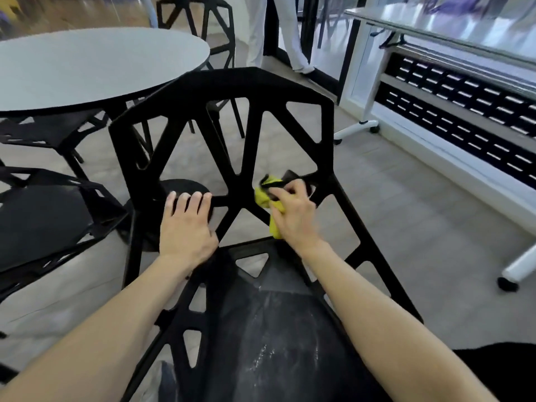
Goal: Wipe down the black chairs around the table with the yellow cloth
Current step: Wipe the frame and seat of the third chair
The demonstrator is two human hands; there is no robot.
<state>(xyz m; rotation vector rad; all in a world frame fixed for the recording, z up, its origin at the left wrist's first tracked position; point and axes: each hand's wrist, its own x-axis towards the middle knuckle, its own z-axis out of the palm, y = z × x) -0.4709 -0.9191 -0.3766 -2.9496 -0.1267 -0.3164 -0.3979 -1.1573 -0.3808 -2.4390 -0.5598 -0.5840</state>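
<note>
A person's two bare hands work on the backrest of a black chair [232, 134] beside a round grey table [95, 65].

Head view: the right hand [293, 213] is curled round a bunched yellow cloth [268, 204], pressing it to a strut low on the right of the chair's open lattice back; the cloth shows as a crumpled bright wad, partly hidden under the fingers, with a fold hanging below the palm. The left hand [185, 224] grips a horizontal bar low on the left of the backrest, fingers hooked over it. The chair's near seat is dark, with pale dusty streaks. More black chairs [43, 221] stand on the left round the table and another [200, 21] beyond it; a white folding table [435, 30] stands far right.
</note>
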